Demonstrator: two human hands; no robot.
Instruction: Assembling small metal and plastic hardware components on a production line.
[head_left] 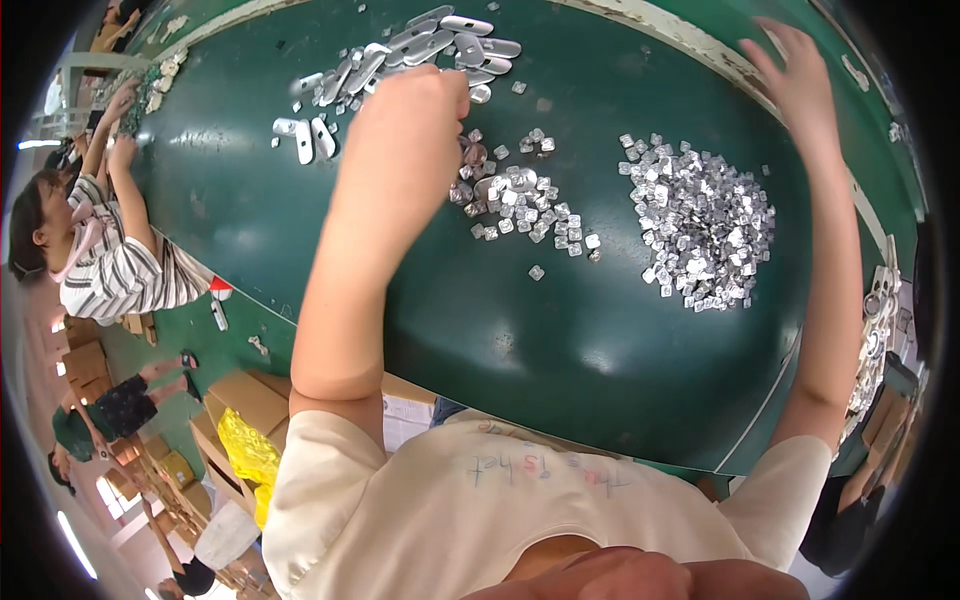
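My left hand [425, 98] is curled closed over the far middle of the green table [560, 330], beside a heap of silver, elongated oval pieces [430, 47]. Its fingertips are hidden, so whatever it may hold does not show. Near its wrist lie some brownish round pieces [473, 156] and a loose scatter of small square silvery pieces [530, 208]. My right hand [795, 80] is raised at the table's far right edge with its fingers spread and nothing visible in them. Between my arms, toward the right, sits a larger pile of small square silvery pieces [700, 225].
Two or three oval pieces [304, 142] lie apart at the left. A pale raised rail [690, 45] borders the table's far side. At the left, a co-worker in a striped top [130, 260] reaches onto the table. Cardboard boxes [245, 400] and a yellow plastic bag [248, 450] stand below.
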